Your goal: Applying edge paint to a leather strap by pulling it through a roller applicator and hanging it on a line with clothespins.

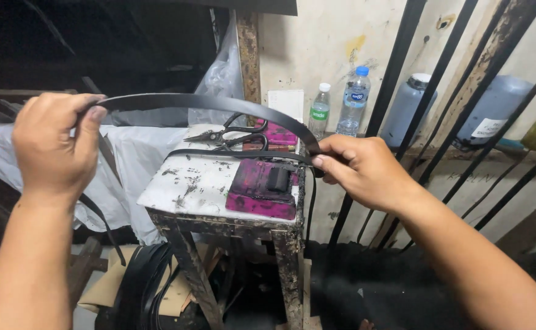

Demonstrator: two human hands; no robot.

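Black strap [207, 102] arcs lengthwise above the stool [200, 183], left hand [57, 143] pinching one end, right hand [362, 171] pinching the other.

workshop | stained metal stool [188, 189] as bench | scissors [228, 135] | coiled black strips [142, 284] on floor | grimy wall [317, 49]

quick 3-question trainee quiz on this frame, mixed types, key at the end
1. True or false: both hands grip the black strap.
2. What lies on the small table behind the magenta block? A) scissors B) hammer C) pliers
3. How many clear plastic bottles stand by the wall?

Key:
1. True: left hand and right hand each pinch it.
2. A, scissors.
3. Two: green-label bottle, blue-label bottle.
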